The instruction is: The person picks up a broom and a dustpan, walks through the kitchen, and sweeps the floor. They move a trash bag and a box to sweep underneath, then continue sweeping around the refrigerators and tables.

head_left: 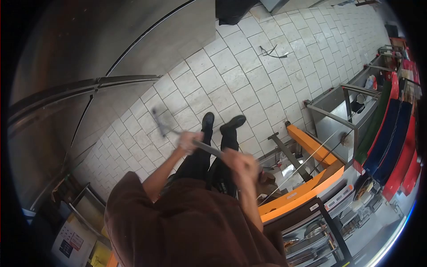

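Left hand [190,141] and right hand [242,164] clamped on pole [210,150], nearside of shoes [207,121]; pole's head [160,124], left of shoes, too blurred to identify. Open floor [235,73] beyond shoes, cabinet [147,53] left, orange frame [303,193] right.

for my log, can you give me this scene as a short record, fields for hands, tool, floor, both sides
left hand: grips the long-handled tool, nearer its head
right hand: grips the same handle, farther from the head
tool head: blurred, type unclear
floor: pale tiles, a thin dark item lying on it
left side: large metal panels
right side: orange frame
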A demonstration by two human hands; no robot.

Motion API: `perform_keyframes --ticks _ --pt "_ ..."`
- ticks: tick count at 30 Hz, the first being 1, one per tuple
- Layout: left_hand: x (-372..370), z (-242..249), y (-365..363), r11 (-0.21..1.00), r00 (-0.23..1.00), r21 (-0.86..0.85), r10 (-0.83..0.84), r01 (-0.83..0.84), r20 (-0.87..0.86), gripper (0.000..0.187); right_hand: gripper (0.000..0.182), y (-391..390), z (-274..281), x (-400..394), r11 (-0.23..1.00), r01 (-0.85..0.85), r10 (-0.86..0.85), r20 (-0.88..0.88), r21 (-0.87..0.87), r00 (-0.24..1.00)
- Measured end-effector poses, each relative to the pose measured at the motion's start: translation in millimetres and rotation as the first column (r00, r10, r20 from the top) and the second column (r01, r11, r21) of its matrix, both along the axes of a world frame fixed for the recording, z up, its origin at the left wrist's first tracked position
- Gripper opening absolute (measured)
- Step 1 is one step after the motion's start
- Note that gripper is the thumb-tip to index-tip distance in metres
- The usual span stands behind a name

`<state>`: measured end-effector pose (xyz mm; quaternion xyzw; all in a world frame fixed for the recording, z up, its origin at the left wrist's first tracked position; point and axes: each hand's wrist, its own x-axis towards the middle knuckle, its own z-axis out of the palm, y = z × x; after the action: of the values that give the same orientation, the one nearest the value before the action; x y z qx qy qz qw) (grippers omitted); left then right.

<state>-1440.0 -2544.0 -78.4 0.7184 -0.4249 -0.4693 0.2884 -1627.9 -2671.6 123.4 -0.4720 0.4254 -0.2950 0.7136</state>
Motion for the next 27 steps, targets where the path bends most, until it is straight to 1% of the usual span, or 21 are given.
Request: perform_keyframes --ticks 1,4,6,7,10,11,12,13,14,15,16,17,18,19,20,21,23,24,25,26,27 --pt "28 -48 36 0.987 0.934 -0.151 0.007 0.050 0.358 0.029 0.047 12 -55 23 0.995 -0.081 0.075 0.101 0.060 0.992" --pt "74 -111 74 0.984 0.849 -0.019 0.162 -0.176 0.503 0.043 0.037 27 -118 78 0.965 -0.229 0.201 0.198 0.130 0.959" --pt "69 -133 42 0.973 0.833 -0.117 0.230 -0.197 0.504 0.045 0.035 12 -125 69 0.982 -0.186 0.181 0.168 0.017 0.969" --pt "58 -140 8 0.963 0.816 -0.261 0.207 -0.072 0.540 0.043 0.034 5 -124 60 0.985 -0.151 0.162 0.144 -0.087 0.976" --pt "-41 -131 -137 0.871 0.929 -0.487 0.230 -0.064 0.289 0.029 0.036 -83 -33 -17 0.967 0.058 -0.102 -0.165 -0.250 0.981" --pt "-74 -95 -197 0.835 0.986 -0.550 0.102 -0.015 0.129 0.028 0.037 -101 -10 -35 0.918 0.185 -0.226 -0.079 -0.352 0.971" --pt "-112 -102 -244 0.771 0.995 -0.637 0.068 -0.001 0.080 0.033 0.037 -115 13 -44 0.883 0.172 -0.198 -0.013 -0.436 0.980" --pt "-138 -90 -287 0.764 0.992 -0.643 -0.044 -0.045 -0.122 0.041 0.037 -129 27 -49 0.839 0.162 -0.157 0.053 -0.519 0.986" --pt "-159 -65 -326 0.838 0.941 -0.539 -0.114 -0.081 -0.319 0.045 0.037 -139 21 -47 0.839 0.158 -0.149 0.059 -0.521 0.987" --pt "-176 -52 -357 0.871 0.882 -0.486 -0.177 -0.066 -0.436 0.047 0.032 -145 12 -44 0.757 0.021 -0.092 -0.074 -0.653 0.993" --pt "-200 -58 -381 0.824 0.832 -0.567 -0.318 0.004 -0.455 0.045 0.028 -153 7 -46 0.644 -0.126 -0.058 -0.212 -0.755 0.976" --pt "-215 -63 -410 0.752 0.767 -0.655 -0.462 0.072 -0.445 0.044 0.026 -161 14 -62 0.585 -0.078 -0.145 -0.198 -0.807 0.969" --pt "-228 -34 -432 0.631 0.821 -0.768 -0.493 0.109 -0.289 0.045 0.025 -171 27 -77 0.513 -0.030 -0.223 -0.167 -0.858 0.960" --pt "-245 -4 -437 0.511 0.863 -0.846 -0.487 0.154 -0.137 0.045 0.042 -177 42 -89 0.458 0.193 -0.341 0.029 -0.868 0.940" --pt "-251 30 -432 0.641 0.826 -0.750 -0.504 0.163 -0.251 0.044 0.042 -176 70 -114 0.538 0.255 -0.322 0.084 -0.804 0.943" --pt "-253 57 -419 0.754 0.780 -0.629 -0.505 0.189 -0.371 0.043 0.043 -178 96 -117 0.505 0.368 -0.385 0.177 -0.781 0.906" --pt "-239 82 -392 0.780 0.880 -0.527 -0.461 0.338 -0.118 0.039 0.043 -191 121 -141 0.571 0.354 -0.299 0.213 -0.741 0.930" --pt "-216 96 -379 0.780 0.885 -0.566 -0.432 0.269 -0.175 0.031 0.042 -198 121 -151 0.683 0.316 -0.224 0.223 -0.658 0.949" --pt "-211 47 -348 0.751 0.907 -0.538 -0.416 0.383 0.066 0.025 0.042 -204 118 -158 0.781 0.261 -0.148 0.238 -0.567 0.960" --pt "-184 41 -327 0.883 0.921 -0.327 -0.381 0.337 -0.078 0.021 0.040 -209 96 -149 0.824 0.302 -0.228 0.208 -0.479 0.951" --pt "-155 39 -307 0.914 0.950 -0.262 -0.284 0.310 0.132 0.020 0.040 -206 59 -144 0.927 0.205 -0.185 0.094 -0.315 0.978"
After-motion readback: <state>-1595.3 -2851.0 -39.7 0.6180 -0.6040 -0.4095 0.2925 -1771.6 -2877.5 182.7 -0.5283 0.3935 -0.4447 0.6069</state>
